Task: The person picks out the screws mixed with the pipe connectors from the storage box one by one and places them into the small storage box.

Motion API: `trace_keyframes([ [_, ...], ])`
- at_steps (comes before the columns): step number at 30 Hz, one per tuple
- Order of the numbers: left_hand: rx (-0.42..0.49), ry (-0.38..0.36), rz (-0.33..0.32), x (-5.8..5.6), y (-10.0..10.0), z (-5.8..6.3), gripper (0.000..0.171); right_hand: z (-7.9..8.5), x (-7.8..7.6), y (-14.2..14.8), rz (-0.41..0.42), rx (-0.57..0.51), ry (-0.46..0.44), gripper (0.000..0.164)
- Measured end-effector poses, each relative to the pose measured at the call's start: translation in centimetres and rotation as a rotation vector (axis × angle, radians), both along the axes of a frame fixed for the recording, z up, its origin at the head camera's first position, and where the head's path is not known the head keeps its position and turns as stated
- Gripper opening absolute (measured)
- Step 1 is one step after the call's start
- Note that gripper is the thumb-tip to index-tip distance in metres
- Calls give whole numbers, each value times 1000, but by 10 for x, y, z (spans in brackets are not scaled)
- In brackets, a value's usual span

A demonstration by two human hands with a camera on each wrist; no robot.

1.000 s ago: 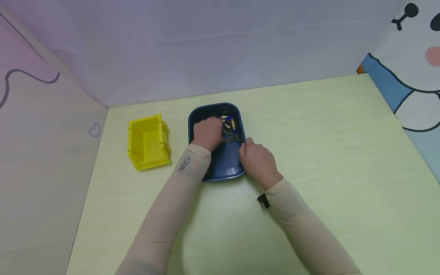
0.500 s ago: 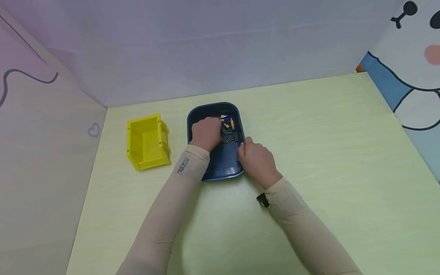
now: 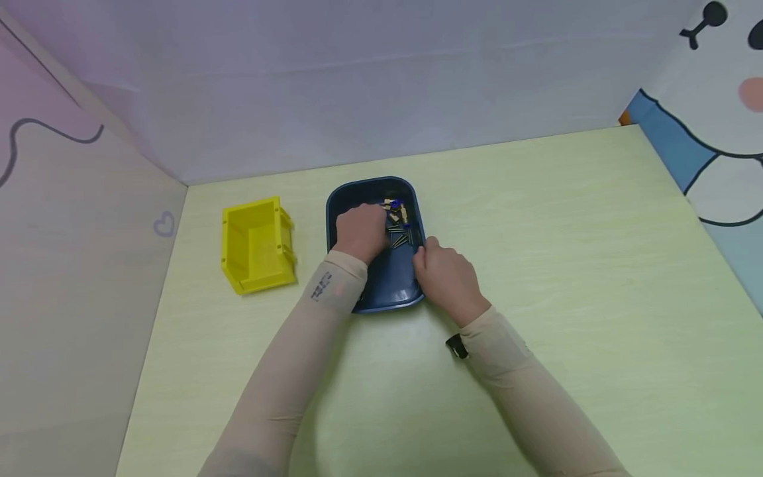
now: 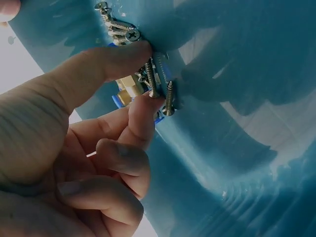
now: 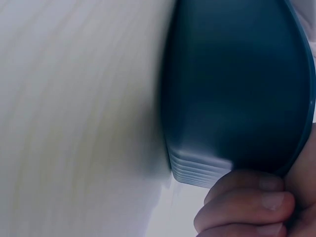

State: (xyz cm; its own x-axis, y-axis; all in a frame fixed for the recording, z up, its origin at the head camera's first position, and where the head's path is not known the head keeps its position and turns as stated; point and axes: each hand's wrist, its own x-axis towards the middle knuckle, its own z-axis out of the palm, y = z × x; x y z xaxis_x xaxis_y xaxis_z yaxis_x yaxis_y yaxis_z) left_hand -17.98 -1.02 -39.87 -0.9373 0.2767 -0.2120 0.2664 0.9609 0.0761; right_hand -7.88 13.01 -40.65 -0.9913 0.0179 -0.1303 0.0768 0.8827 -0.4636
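Observation:
In the head view a dark blue plastic tray (image 3: 386, 285) stands on the table, with my left hand (image 3: 361, 232) reaching into it. Thumb and forefinger pinch a small metal screw (image 4: 151, 80), as the left wrist view shows. Another screw (image 4: 169, 98) lies beside the forefinger tip, and a brass fitting (image 4: 130, 85) shows behind the fingers. Several loose screws (image 3: 401, 240) lie near the tray's right wall, with brass and blue fittings (image 3: 403, 213) farther back. My right hand (image 3: 448, 278) grips the right rim, its fingers (image 5: 247, 205) curled against the outer wall.
A yellow bin (image 3: 262, 262) sits to the left of the tray, apart from it. The pale wooden table (image 3: 566, 252) extends to the right. A white wall covering (image 3: 387, 86) rises behind the table's back edge, and another panel (image 3: 83, 298) borders its left side.
Over the last second my left hand stays inside the tray with barely any movement. The right hand keeps its grip on the rim. Tray and yellow bin remain in place.

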Motion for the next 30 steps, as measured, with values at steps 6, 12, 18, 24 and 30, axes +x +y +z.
trace_keyframes([
  [6,31,-9,13,2,-5,5,21,0,0,-1,13,-5,-8,31],
  [12,171,37,62,9,-20,46,20,-2,0,1,27,-3,0,31],
  [18,271,60,185,13,-58,81,36,-2,-1,7,25,-6,-26,32],
  [24,301,76,362,13,-127,78,39,-4,-1,11,27,-4,-18,33],
  [30,241,-8,472,11,-174,54,43,-4,-1,18,12,-1,-8,33],
])
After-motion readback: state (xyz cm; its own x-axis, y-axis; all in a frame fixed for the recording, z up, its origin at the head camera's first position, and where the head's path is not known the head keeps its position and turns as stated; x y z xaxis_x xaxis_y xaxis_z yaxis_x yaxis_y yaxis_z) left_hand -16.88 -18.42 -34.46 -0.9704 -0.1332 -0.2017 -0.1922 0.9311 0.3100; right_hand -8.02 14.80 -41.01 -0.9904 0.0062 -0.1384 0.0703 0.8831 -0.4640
